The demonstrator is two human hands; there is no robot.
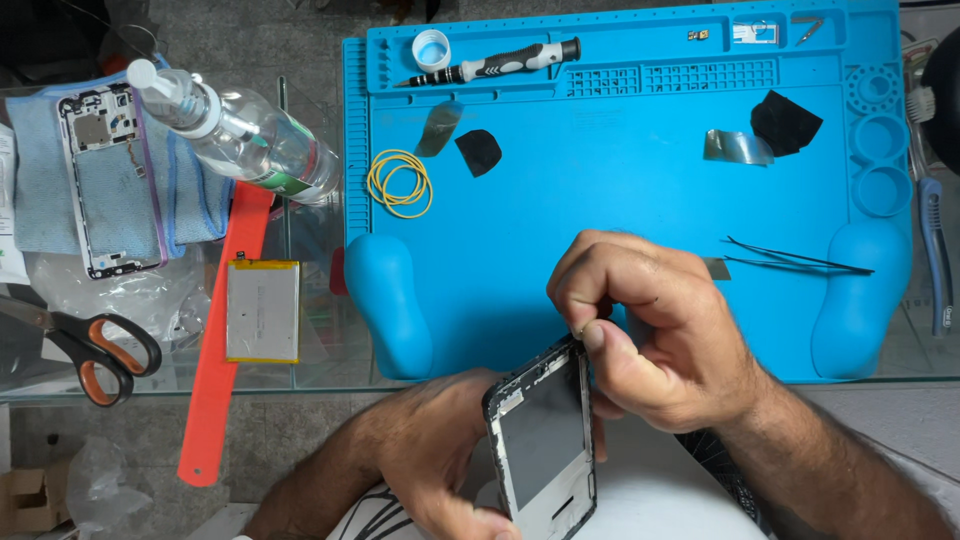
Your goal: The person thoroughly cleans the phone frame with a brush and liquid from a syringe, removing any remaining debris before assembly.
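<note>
Left hand (440,450) grips a black, opened phone frame (543,440) upright; right hand (650,320) fingers pinch its top corner

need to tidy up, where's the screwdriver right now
In the head view the screwdriver lies along the top tray of the blue mat, upper left, beside a white cap.

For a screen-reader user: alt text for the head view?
Two hands work on an opened phone frame: left hand holds it, right hand pinches its top corner, above a blue repair mat with a screwdriver.
</note>
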